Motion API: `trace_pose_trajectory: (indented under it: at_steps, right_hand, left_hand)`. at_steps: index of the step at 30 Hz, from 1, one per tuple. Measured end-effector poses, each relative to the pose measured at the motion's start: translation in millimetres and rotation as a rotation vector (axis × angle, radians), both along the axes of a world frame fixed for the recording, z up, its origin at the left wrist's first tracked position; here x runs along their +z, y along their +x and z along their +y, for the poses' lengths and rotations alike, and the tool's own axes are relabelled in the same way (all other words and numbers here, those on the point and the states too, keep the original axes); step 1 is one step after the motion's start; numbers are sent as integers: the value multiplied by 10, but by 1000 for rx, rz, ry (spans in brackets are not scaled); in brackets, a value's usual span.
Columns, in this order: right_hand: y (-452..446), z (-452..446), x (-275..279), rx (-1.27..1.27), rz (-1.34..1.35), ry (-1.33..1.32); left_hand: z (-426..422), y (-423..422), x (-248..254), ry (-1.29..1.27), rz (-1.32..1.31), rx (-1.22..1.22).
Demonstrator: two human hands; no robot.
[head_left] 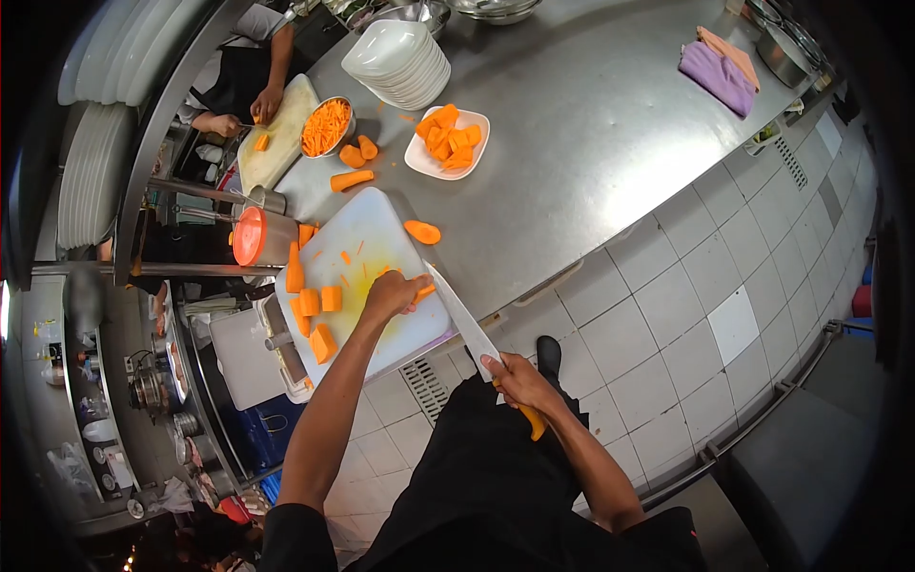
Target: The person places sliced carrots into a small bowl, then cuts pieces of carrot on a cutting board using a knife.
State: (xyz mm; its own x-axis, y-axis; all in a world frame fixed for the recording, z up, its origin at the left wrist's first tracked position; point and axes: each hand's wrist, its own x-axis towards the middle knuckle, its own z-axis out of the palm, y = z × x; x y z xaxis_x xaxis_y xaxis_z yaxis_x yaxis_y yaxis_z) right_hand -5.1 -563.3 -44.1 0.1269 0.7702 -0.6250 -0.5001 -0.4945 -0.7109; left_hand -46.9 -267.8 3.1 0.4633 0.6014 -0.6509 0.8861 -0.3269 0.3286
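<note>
My right hand (524,379) is closed around the yellow-orange handle of a large chef's knife (464,320), its long blade slanting up to the board's right edge. On the white cutting board (381,214), my left hand (393,296) grips a piece of carrot (425,292), mostly covered by the fingers. The blade's tip end lies close beside that piece. Chunks of carrot (322,343) sit along the board's left side, with thin strips and a yellow stain near the middle. A peeled carrot (422,232) rests on the steel table just past the board.
On the steel table (562,143) stand a square bowl of carrot pieces (448,143), a bowl of carrot strips (327,128), stacked white bowls (398,67), an orange-lidded container (253,236) and folded cloths (720,74). Across the table, a co-worker's hands (265,103) cut carrot on another board (276,153).
</note>
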Motion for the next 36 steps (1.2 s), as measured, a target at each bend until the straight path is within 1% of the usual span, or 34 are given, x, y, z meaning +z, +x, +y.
trace_pose_trajectory:
  at_steps: [5,15,20,27,30,32,36]
  right_hand:
    - [1,19,39,-4,-29,-3]
    - [20,72,64,-20,2,6]
    - [40,122,60,-19,23,1]
    - [66,157,40,3,4,-13]
    - [77,238,60,-7,-26,10]
    - [70,281,17,0,-119,26]
    - [-46,319,-80,-34,-208,22]
  left_hand:
    - [-22,38,67,11,50,-25]
    - [-30,54,58,47,101,-58]
    - [-60,36,62,115,60,-143]
    - [-59,42,4,153,98,-227]
    - [-65,47,-8,178,122,-240]
    - [-86,54,15,191,122,-247]
    - [-104,80,38,189,143,-247]
